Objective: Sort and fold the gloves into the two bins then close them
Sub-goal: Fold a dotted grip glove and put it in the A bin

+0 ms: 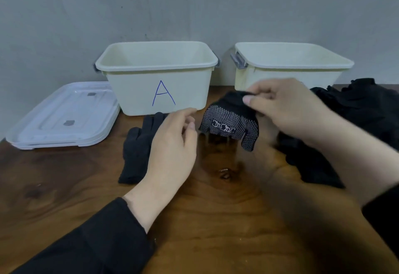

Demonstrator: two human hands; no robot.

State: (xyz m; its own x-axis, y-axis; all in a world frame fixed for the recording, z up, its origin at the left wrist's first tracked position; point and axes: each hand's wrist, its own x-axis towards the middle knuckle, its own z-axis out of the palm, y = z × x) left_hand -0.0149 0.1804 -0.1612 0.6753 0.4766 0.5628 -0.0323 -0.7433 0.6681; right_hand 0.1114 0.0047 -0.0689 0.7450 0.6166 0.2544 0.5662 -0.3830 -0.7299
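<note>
On the far left I see clear plastic lids (62,115) stacked on the brown wooden table (64,187), then the cream plastic bin (157,77) marked "A" in blue. A plain black knit glove (138,150) lies flat before it. My left hand (172,146) hovers, fingers relaxed. My right hand (287,107) pinches a black glove with white grip dots (228,120), its logo unreadable. Behind sits a second cream bin (291,66), beside a black glove pile (356,109).

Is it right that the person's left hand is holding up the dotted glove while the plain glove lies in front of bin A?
Not quite: the head view shows the right hand pinching the dotted glove. The left hand holds nothing. The plain glove does lie before bin A.
</note>
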